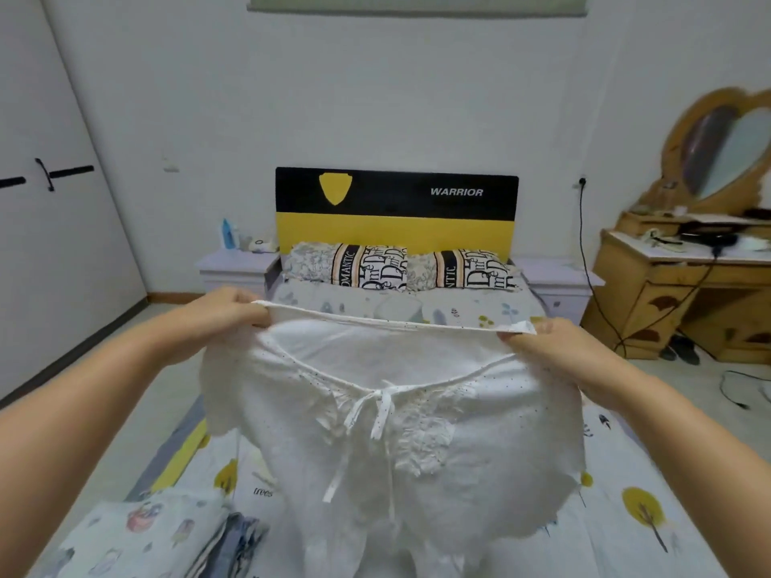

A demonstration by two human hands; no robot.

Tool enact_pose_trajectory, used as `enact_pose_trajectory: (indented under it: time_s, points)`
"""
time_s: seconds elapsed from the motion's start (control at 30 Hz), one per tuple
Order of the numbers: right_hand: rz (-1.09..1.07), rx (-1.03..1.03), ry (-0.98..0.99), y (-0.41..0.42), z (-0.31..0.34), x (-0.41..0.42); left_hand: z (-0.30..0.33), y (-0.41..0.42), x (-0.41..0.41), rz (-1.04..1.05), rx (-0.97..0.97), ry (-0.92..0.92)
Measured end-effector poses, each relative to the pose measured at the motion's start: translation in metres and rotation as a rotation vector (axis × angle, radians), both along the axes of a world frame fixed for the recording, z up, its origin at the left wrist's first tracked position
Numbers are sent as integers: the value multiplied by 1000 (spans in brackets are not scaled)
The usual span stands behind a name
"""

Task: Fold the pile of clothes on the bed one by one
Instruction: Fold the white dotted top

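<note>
Both hands pinch the top hem of a white garment [392, 431] and stretch it taut between them: the left hand [227, 312] curls its fingers over the left corner, the right hand [542, 342] grips the right corner, thumb on the near side. Both forearms reach forward, held up over the bed [651, 494]. The garment hangs open from that hem, its drawstring bow at the middle, its lower part reaching down to the sheet near the foot edge.

"WARRIOR" reads in white on the black band of the yellow headboard [396, 210], beside a yellow shield. The two pillows [346, 267] against it carry "ROMANTIC" on dark stripes. The tree-printed sheet shows the word "trees" near the left edge. At the near left corner lies a stack of folded clothes [137, 536].
</note>
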State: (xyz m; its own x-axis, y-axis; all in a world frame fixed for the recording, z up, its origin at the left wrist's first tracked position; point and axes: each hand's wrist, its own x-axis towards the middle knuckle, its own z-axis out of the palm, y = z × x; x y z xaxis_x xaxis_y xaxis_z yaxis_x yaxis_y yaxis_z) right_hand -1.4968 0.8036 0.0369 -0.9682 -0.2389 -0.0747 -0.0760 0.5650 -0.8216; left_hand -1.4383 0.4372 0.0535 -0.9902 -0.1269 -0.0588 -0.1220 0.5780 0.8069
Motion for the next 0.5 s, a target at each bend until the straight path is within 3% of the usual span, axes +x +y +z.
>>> enact_pose_trajectory:
  time_s: [0.13,0.2,0.33,0.5]
  points:
    - [168,7,-146,19,9,24,-9,-22,17,-223,219,-205]
    - [174,45,-143,28,9,38,-16,-25,25,-245,180,-229]
    - [25,116,52,40,5,73,-24,-7,41,-222,36,-37]
    - [-161,106,335,53,17,113,-14,4,61,-219,168,221]
